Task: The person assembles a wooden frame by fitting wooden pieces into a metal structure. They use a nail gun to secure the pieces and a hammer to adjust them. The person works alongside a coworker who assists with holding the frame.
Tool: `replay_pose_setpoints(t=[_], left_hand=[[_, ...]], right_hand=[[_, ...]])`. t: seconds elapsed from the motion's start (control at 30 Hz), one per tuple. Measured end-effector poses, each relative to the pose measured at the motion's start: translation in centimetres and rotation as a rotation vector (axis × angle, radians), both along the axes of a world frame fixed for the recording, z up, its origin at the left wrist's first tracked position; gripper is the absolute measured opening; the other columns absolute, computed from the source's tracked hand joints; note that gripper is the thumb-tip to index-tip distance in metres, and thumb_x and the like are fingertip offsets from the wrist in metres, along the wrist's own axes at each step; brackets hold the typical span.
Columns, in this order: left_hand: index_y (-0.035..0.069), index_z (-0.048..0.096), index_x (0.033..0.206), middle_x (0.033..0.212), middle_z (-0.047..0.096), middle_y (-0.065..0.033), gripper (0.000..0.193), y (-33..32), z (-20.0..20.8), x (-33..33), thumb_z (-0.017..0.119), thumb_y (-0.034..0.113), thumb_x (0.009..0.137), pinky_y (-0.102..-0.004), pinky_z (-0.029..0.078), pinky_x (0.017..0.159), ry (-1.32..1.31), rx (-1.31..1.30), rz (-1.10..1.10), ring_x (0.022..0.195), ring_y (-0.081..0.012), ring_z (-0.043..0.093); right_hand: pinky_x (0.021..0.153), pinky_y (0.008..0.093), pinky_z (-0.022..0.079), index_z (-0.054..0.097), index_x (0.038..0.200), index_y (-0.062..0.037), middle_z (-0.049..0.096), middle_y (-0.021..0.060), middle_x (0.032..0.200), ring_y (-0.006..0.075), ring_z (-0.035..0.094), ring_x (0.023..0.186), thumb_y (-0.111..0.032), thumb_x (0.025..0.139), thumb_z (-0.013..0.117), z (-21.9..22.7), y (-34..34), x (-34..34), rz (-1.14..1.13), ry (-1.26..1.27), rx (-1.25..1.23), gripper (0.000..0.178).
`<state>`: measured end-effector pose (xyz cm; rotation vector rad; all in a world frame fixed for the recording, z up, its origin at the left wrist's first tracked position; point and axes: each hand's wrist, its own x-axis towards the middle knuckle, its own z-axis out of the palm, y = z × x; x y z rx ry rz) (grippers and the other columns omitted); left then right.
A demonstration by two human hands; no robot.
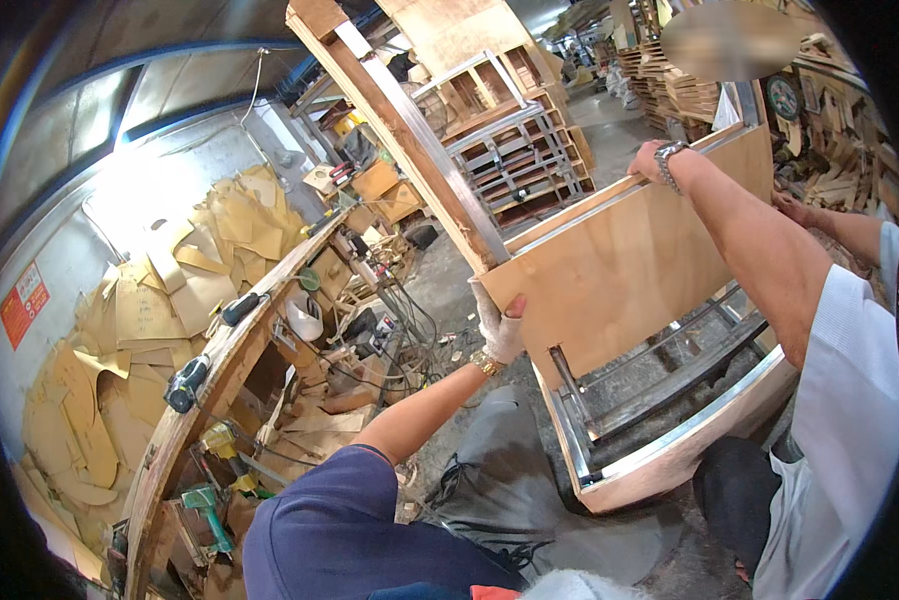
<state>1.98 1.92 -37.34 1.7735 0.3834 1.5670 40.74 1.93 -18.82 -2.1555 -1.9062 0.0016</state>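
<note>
My left hand (pixel 500 322), in a whitish glove with bare fingertips and a gold-coloured watch at the wrist, is closed round the left edge of a plywood panel (pixel 624 260). Beside it, a long wood post with a metal strip (pixel 409 115) rises up and left. The panel belongs to a wooden frame (pixel 669 478) with metal rails; a dark metal mechanism (pixel 674 395) shows inside. A co-worker's hand (pixel 651 162), with a metal watch, grips the panel's top edge. The co-worker's other hand (pixel 791 210) is behind the panel's right end. My right hand is out of sight.
Left, a curved wooden bench edge (pixel 159 455) carries a cordless drill (pixel 183 384). A teal power tool (pixel 207 512) hangs below. Cables and wood scraps litter the floor (pixel 449 290). Stacked wooden frames (pixel 519 160) stand ahead. The co-worker's dark-clothed leg (pixel 737 490) is close on the right.
</note>
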Motion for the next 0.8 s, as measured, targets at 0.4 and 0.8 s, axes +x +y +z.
replay_pose_setpoints(t=[0.4,0.8], left_hand=[[0.015,0.024,0.158,0.138,0.053,-0.0077,0.081,1.4,-1.8,-1.2,0.074,0.027,0.096,-0.0393,0.053,0.098,-0.039,-0.093,0.114,0.124,-0.0220,0.056],[0.019,0.029,0.150,0.137,0.054,-0.0089,0.076,-1.4,-0.2,-1.1,0.078,0.029,0.093,-0.0482,0.059,0.095,-0.034,-0.282,-0.108,0.119,-0.0273,0.062]], right_hand=[[0.107,0.0462,0.049,0.068,0.133,-0.0100,0.063,0.0174,0.142,0.0335,0.061,0.130,-0.033,0.095,0.060,-0.1,-0.3,-0.7,0.069,-0.209,-0.030,0.046],[0.108,0.0452,0.049,0.067,0.136,-0.0198,0.064,0.0140,0.139,0.0347,0.061,0.129,-0.022,0.097,0.058,0.8,-1.8,-1.8,0.064,-0.276,-0.024,0.040]])
